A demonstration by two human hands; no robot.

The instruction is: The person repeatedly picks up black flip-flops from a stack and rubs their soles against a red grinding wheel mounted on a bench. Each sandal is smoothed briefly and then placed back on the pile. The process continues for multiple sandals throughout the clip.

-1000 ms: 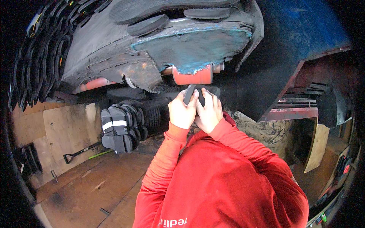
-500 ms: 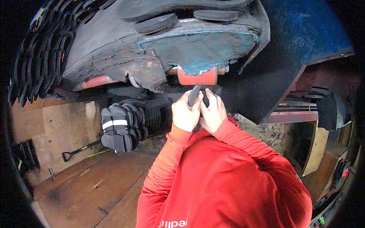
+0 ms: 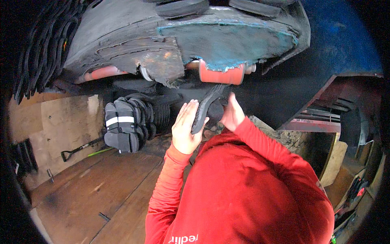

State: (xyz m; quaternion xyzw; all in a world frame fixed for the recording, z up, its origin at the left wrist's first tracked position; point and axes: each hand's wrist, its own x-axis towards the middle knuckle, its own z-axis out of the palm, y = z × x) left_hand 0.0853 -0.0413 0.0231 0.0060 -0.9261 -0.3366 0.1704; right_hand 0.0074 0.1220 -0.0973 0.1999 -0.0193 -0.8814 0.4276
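Observation:
My left hand (image 3: pixel 185 127) holds a black sole (image 3: pixel 203 114), its straightened fingers lying along one side and its thumb behind. The sole is tilted, its upper end just beneath a red roller (image 3: pixel 219 75), which may be touching it; I cannot tell. My right hand (image 3: pixel 232 110) is at the sole's right, fingertips raised and partly hidden, so its grip is unclear. Torn grey and teal sheeting (image 3: pixel 243 44) hangs over the roller on a dust-coated grey machine (image 3: pixel 109 28).
Dark soles hang in rows (image 3: pixel 42 49) at upper left; more lie atop the machine (image 3: pixel 180 9). Bundled slides (image 3: pixel 122 128) sit left of my hands. A blue panel (image 3: pixel 333 36) rises at right. Below are wooden boards (image 3: pixel 85 195) and a black-handled tool (image 3: pixel 69 154).
My hands have moved apart, the left down and leftward, the right rightward, exposing more of the sole, which now slants lengthwise under the roller. The view has shifted slightly.

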